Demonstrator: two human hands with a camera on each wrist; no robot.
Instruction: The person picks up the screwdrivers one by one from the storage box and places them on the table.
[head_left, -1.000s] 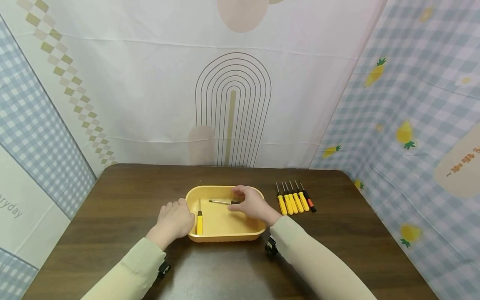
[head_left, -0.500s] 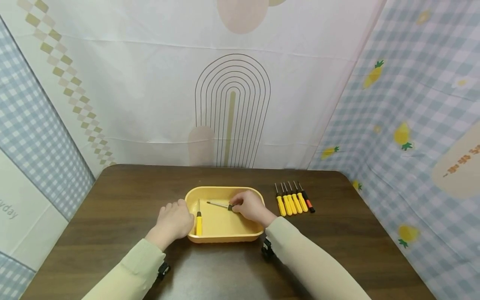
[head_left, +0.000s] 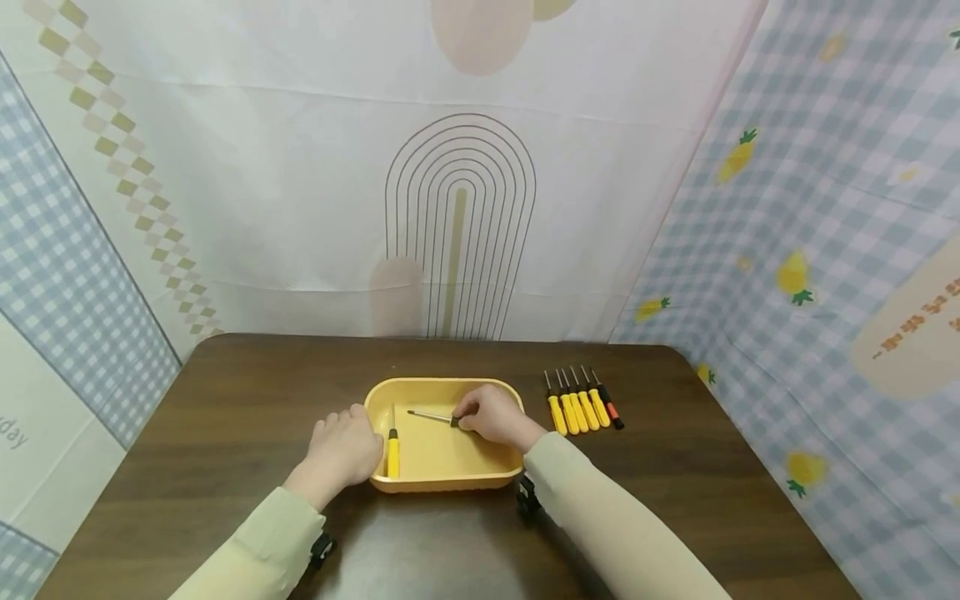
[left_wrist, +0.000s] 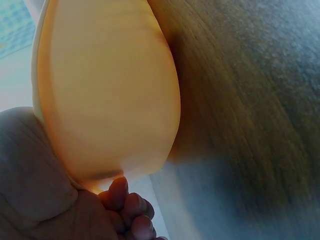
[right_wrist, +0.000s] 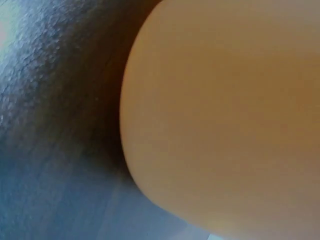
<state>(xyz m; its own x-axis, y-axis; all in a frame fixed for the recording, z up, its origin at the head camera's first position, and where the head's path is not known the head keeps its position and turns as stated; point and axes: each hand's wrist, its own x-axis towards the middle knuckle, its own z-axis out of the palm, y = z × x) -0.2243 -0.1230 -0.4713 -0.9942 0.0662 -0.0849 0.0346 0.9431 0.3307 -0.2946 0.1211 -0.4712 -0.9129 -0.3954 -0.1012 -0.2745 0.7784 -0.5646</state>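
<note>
A shallow yellow tray (head_left: 438, 457) lies on the table, its outer wall (left_wrist: 110, 90) filling much of both wrist views. My left hand (head_left: 341, 447) grips its left rim, the thumb and curled fingers (left_wrist: 142, 227) showing in the left wrist view. Inside the tray my right hand (head_left: 492, 414) pinches a screwdriver (head_left: 431, 416) near its black collar. The shaft points left and the palm hides the handle. Another screwdriver (head_left: 393, 457), with a yellow handle, lies along the tray's left side, its shaft pointing away from me. The right wrist view does not show the right hand.
Right of the tray, several yellow-handled screwdrivers (head_left: 579, 410) lie side by side on the dark wooden table (head_left: 255, 400). A slim black and red tool (head_left: 611, 407) ends that row. A patterned cloth (head_left: 300, 208) hangs behind the table.
My right hand has moved a little left and nearer within the tray, and the screwdriver's shaft has turned so its tip points slightly farther away. The left hand stays on the rim.
</note>
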